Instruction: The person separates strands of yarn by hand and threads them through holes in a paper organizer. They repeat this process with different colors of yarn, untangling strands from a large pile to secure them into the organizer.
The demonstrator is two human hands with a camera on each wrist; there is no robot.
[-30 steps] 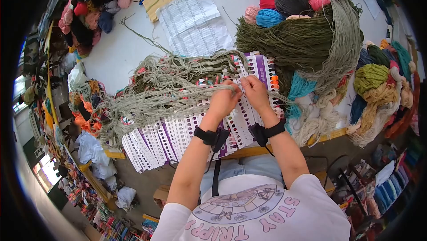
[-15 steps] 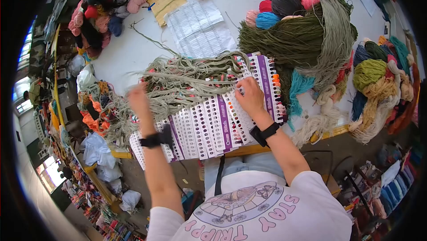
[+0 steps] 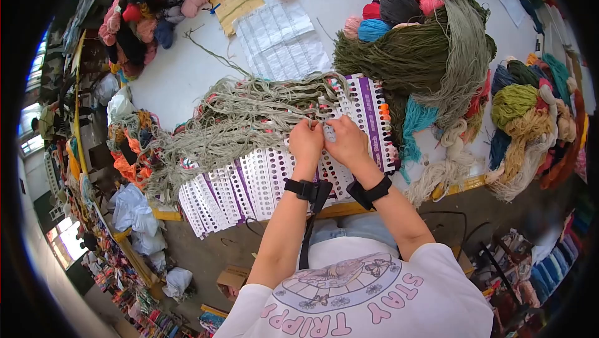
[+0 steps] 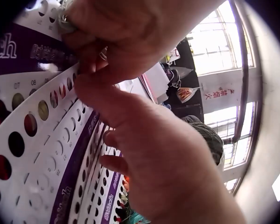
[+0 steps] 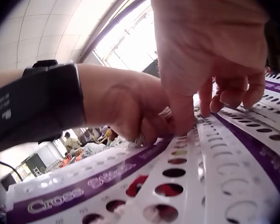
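Observation:
Both hands meet over an overlapping row of white punched thread cards with purple bands [image 3: 262, 179]. My left hand [image 3: 306, 144] pinches a strand of grey-green yarn [image 4: 64, 19] at a card's edge. My right hand [image 3: 348, 141] is right beside it. Its thumb and forefinger pinch the edge of a punched card [image 5: 172, 172] along the row of holes, while its other fingers curl loosely above the cards. A small grey piece [image 3: 329, 132] shows at the right hand's fingers. Tangled grey-green yarn [image 3: 249, 116] covers the upper part of the cards. Coloured threads show through several holes.
A big heap of olive and grey yarn [image 3: 399, 57] lies at the right, with teal skeins [image 3: 418, 123] below it. A creased printed sheet [image 3: 281, 42] and tan paper [image 3: 237, 2] lie behind the cards. More skeins [image 3: 134, 23] sit at the far left.
Half a second ago my left hand swept out left over the yarn; now it is back beside my right hand. The right hand has shifted slightly left and down from its place a second ago.

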